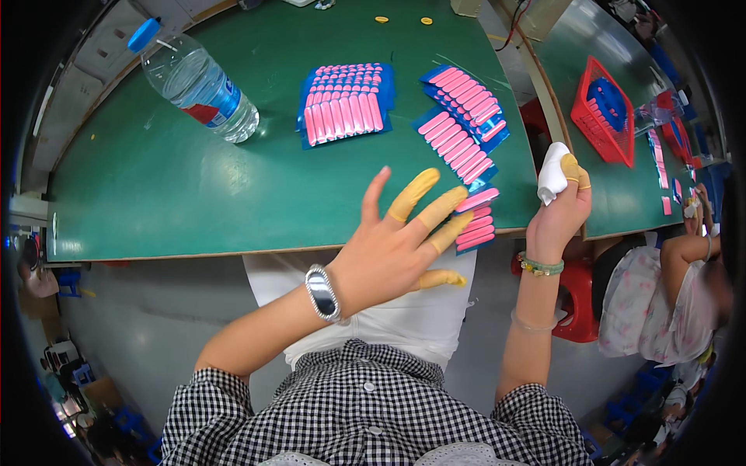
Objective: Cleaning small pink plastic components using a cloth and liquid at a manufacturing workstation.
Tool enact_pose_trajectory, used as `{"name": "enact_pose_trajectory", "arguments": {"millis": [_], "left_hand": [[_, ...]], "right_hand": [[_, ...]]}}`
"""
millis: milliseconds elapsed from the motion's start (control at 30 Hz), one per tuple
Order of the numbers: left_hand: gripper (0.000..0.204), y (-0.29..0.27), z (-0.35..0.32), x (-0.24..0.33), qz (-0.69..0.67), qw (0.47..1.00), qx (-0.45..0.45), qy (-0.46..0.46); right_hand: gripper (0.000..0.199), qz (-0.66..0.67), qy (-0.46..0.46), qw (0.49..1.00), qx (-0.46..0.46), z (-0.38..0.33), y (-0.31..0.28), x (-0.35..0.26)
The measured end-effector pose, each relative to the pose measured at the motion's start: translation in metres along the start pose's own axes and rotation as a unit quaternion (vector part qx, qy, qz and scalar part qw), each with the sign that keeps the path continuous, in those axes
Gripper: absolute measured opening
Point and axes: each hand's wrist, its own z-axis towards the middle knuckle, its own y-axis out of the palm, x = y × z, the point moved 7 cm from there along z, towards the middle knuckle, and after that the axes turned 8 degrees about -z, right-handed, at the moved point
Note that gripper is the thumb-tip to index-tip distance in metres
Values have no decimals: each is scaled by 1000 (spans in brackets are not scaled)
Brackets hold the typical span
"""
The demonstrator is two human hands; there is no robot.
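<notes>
My left hand [388, 252] is spread over the table's near edge, palm down. Yellow finger cots cover all its fingers but the little one. Its fingertips are at a small blue-backed card of pink rounded strips [476, 233]; whether they press on it I cannot tell. Just beyond lie two more such cards, a middle one [454, 144] and a far one [466, 97], slightly overlapping. My right hand [558, 221], with yellow cots on some fingers, is closed round a bunched white cloth [553, 172] off the table's right side. Farther left, a stack of the pink-stripped cards [342, 109] rests flat.
A water bottle [198, 85] with a blue cap stands at the far left of the green table [194, 194]. Two small yellow pieces lie at the back. On the neighbouring table is a red basket [594, 124] with blue-and-pink cards. A person sits at right beside a red stool [576, 299].
</notes>
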Motion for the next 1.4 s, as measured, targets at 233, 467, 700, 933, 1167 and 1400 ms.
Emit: {"name": "enact_pose_trajectory", "arguments": {"millis": [233,467,700,933,1167,1400], "left_hand": [[63,-13,108,-52,91,993,80,9],[60,-8,114,-106,144,983,47,-101],[60,-52,16,-96,235,957,105,-131],[64,-35,-36,-46,93,988,-15,-119],[66,-27,-53,-42,105,982,-25,-157],[62,-20,-58,-44,116,979,-30,-164]], "right_hand": [[14,61,-40,995,69,-9,3,-1],[14,9,-65,998,21,-13,12,-7],[15,1,-81,996,31,-14,6,-2],[15,-21,-126,992,-2,-17,15,-12],[14,-115,-167,920,-336,-68,120,-47],[23,-355,-240,806,-409,-100,195,-48]]}}
